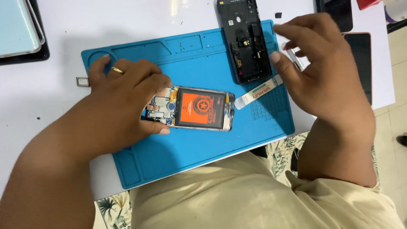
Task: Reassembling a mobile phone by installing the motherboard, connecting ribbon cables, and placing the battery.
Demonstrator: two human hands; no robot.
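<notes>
Both arms are bare from the wrist up, with no sleeves showing. The left hand [127,91] wears a thin gold ring [117,70] on one finger. The right hand [326,76] is unadorned. Pale beige trousers [237,195] cover the lap below the ring.

Opened phone [190,109] on mat [203,140]; back cover [244,40] behind; tube [258,92] right.

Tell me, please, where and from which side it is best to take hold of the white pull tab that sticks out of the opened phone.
Probably grip the white pull tab at its free far end, coming from the right hand side. It lies flat on the blue mat, pointing away from the opened phone, which the left hand holds.
</notes>
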